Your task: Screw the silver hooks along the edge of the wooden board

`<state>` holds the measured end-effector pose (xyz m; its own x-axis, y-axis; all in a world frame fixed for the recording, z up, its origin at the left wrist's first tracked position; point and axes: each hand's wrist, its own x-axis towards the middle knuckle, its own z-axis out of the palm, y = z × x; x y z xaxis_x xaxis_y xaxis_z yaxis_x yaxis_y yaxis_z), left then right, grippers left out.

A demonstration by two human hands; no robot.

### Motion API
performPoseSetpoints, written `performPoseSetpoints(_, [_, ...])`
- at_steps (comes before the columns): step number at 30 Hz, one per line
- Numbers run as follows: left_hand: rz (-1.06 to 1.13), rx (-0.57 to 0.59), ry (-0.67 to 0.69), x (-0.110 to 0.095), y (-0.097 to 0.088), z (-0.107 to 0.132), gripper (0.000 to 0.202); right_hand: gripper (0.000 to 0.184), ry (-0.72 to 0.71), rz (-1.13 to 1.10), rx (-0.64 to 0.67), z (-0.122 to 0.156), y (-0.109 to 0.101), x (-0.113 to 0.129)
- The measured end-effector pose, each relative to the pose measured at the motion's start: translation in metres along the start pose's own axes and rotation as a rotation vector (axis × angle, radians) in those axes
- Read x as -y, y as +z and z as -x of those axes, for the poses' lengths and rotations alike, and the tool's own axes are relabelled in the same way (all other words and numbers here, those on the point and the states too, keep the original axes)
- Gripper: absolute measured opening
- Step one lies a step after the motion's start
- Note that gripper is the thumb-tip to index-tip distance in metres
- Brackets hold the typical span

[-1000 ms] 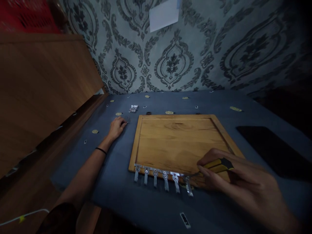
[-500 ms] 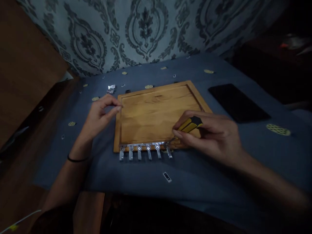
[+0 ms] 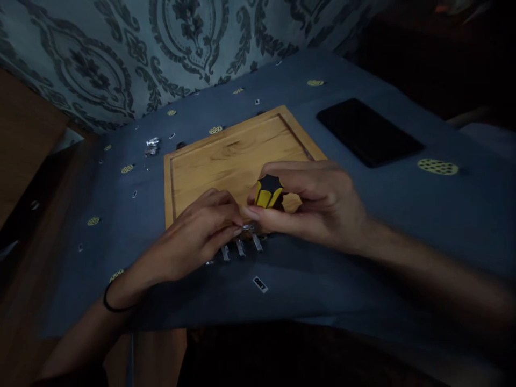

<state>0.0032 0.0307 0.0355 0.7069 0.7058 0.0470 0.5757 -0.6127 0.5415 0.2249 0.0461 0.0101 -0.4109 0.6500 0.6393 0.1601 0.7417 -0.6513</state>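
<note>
Pinching shut over the brackets (image 3: 241,248) at the board's (image 3: 226,156) near edge, the left hand (image 3: 197,236) seems to steady something tiny there. The right hand (image 3: 318,207) grips the screwdriver (image 3: 269,192) upright, presumably to drive straight down.

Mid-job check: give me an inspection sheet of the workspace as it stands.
Surface: blue cloth with yellow dotted spots, covering a table.
Job's things: wooden board; metal brackets along its near edge; yellow-black screwdriver.
Clutter: small metal pile; black flat slab; label.
Grippers: right hand in a grip on the screwdriver; left hand pinches at the brackets.
Cables: faint pale line, maybe a cord.
Surroundings: patterned wallpaper; wooden furniture left.
</note>
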Motion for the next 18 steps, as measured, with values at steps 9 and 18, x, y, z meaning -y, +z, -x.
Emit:
performPoseSetpoints(9, [-0.014, 0.074, -0.029, 0.008, 0.008, -0.013, 0.030, 0.044, -0.078, -0.010, -0.053, 0.000, 0.002, 0.001])
performPoseSetpoints(18, [-0.016, 0.116, -0.073, 0.009, 0.012, -0.017, 0.038, 0.039, -0.070, -0.067, -0.022, -0.001, 0.001, 0.002])
